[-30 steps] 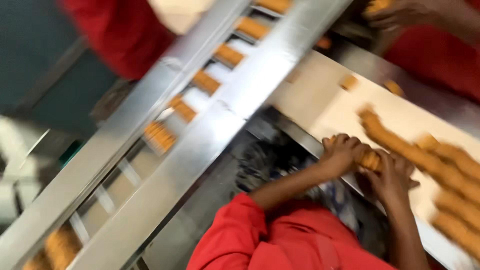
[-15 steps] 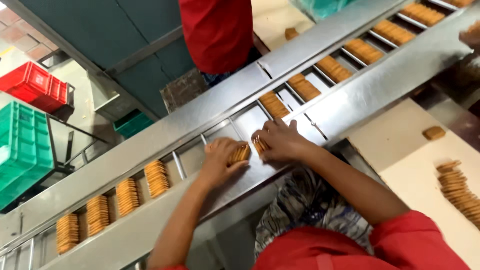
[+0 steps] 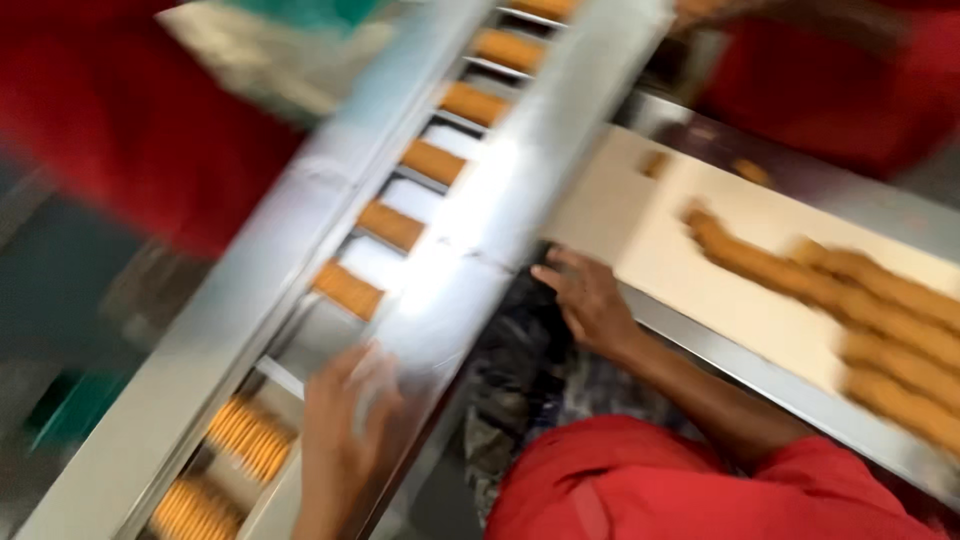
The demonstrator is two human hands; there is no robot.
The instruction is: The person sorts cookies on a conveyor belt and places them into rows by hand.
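Off the biscuits (image 3: 347, 289) — hands (image 3: 590, 298) apart.

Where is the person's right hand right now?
In the head view, the right hand is mid-frame, between the metal conveyor channel and the pale table, left of the biscuit rows.

Silver-grey, glossy steel on the conveyor channel (image 3: 250, 290) running from lower left to upper middle. Golden-orange on the biscuit stacks (image 3: 347, 290) in its pockets, same golden-brown on the biscuit rows (image 3: 880, 330) at right. Pale cream on the table (image 3: 640, 230) under them. Bright red on the sleeve (image 3: 640, 480) at bottom. Dark patterned grey-black on the cloth (image 3: 520, 380) beside it. Teal at lower left.
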